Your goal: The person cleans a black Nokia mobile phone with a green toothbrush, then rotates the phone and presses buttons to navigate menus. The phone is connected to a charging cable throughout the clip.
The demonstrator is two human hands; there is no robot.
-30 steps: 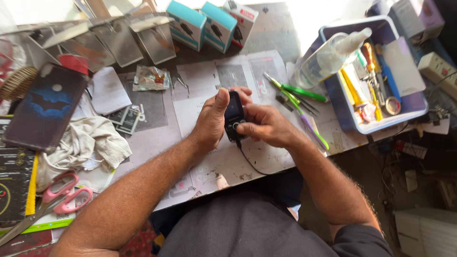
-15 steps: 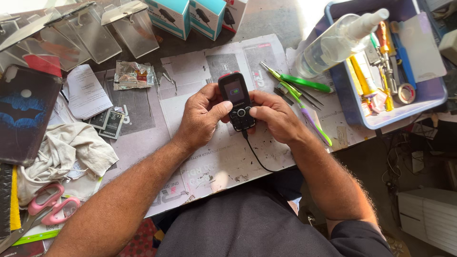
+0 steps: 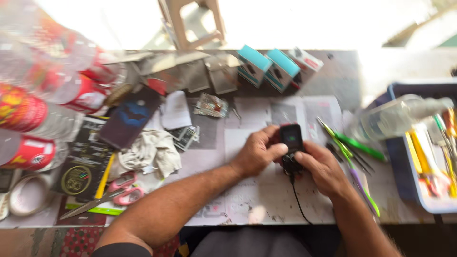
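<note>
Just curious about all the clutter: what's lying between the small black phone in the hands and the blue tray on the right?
In the head view, green-handled tools lie on the paper between the phone and the blue tray.

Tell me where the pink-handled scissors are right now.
In the head view, the pink-handled scissors lie at the table's near left edge, just below the crumpled white cloth and left of the person's left forearm.

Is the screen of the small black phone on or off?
On: the phone shows a faint greenish glow on its screen, though the picture is blurred.
</note>
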